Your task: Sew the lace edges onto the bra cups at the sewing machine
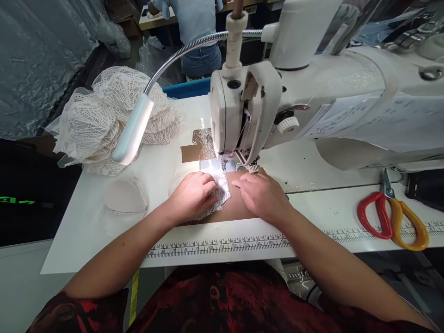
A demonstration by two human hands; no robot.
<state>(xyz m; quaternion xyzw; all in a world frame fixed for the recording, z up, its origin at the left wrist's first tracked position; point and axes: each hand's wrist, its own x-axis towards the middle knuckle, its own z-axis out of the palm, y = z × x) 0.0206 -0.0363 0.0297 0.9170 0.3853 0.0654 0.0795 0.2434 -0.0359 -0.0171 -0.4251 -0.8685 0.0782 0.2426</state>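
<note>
My left hand [196, 194] curls its fingers over a piece of white lace fabric [224, 185] just in front of the sewing machine's needle area. Under the lace lies a brown sheet [236, 206]. Flat on this sheet, close to the lace's right edge, rests my right hand [264, 195], its index finger stretched out to the left. The white sewing machine [229, 111] stands over the work, and its presser foot [224, 164] is lit but partly hard to make out.
A pile of lace pieces [93, 120] and a pale rounded pad [125, 195] lie on the left. A lamp [133, 129] on a bendy neck hangs above. Red-and-yellow-handled scissors [391, 217] lie right, on a printed ruler strip [211, 249]. Another person [197, 32] is behind.
</note>
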